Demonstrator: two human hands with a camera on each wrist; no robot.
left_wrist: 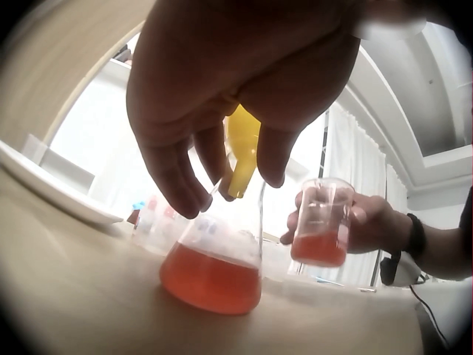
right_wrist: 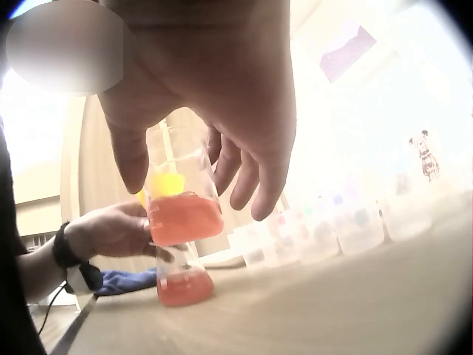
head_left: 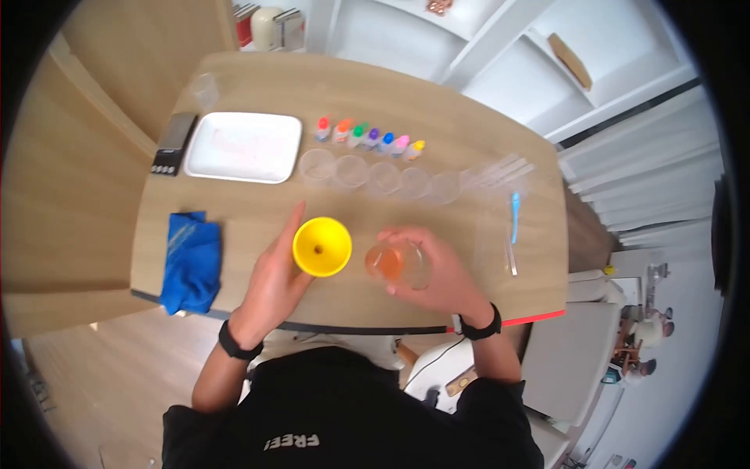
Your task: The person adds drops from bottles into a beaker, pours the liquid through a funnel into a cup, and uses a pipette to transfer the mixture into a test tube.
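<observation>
A conical flask point(left_wrist: 211, 277) with orange-red liquid stands on the table, a yellow funnel point(head_left: 322, 247) in its mouth. The left hand point(head_left: 273, 280) holds the funnel and flask neck between thumb and fingers, clearest in the left wrist view, where the funnel's stem point(left_wrist: 242, 174) points down into the flask. To its right, the right hand point(head_left: 437, 270) grips a clear beaker point(right_wrist: 185, 218) holding similar orange-red liquid, raised above the table and slightly tilted in the head view. The beaker is apart from the funnel.
Behind the hands stand a row of clear cups point(head_left: 383, 178) and several small colour-capped bottles point(head_left: 373, 141). At the left lie a white tray point(head_left: 244, 147), a black scale point(head_left: 173, 144) and a blue cloth point(head_left: 191, 262). A blue utensil point(head_left: 515, 217) lies at the right.
</observation>
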